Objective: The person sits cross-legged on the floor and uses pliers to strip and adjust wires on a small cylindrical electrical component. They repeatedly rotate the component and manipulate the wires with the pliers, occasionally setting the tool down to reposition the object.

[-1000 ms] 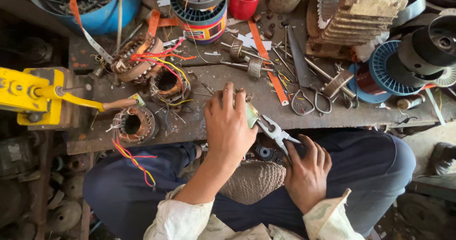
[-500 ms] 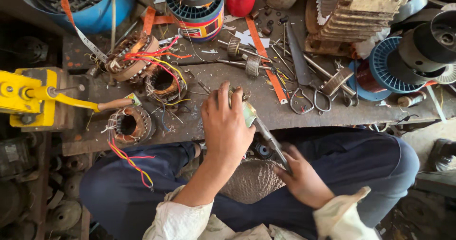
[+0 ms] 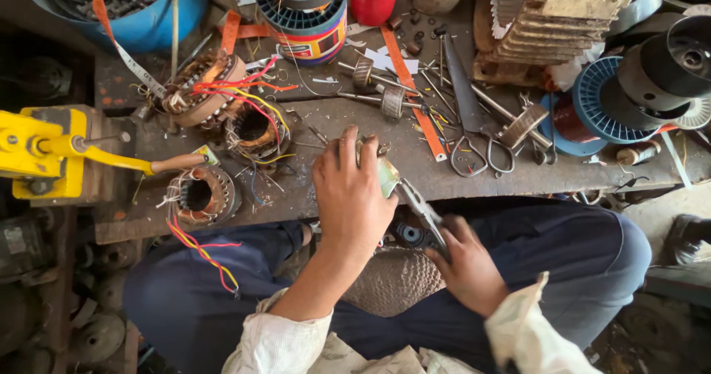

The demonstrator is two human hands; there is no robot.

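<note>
My left hand [image 3: 352, 196] lies palm down over a small pale-green metal part [image 3: 386, 175] at the front edge of the workbench [image 3: 474, 174], covering most of it. My right hand [image 3: 468, 269] is below the bench edge, over my lap, closed round the handles of grey pliers [image 3: 419, 205]. The pliers' jaws reach up to the part under my left fingers. I cannot see exactly where the jaws bite.
Three motor stators with coloured wires lie left of my hands, the nearest [image 3: 198, 195] at the bench edge. A yellow lever tool [image 3: 44, 152] sits far left. Scissors [image 3: 481, 152], loose shafts, a blue wire spool [image 3: 592, 107] and a finned housing [image 3: 548, 18] crowd the right.
My right hand has closed tighter on the plier handles, which were spread wider a second ago. My left hand has stayed pressed on the part.
</note>
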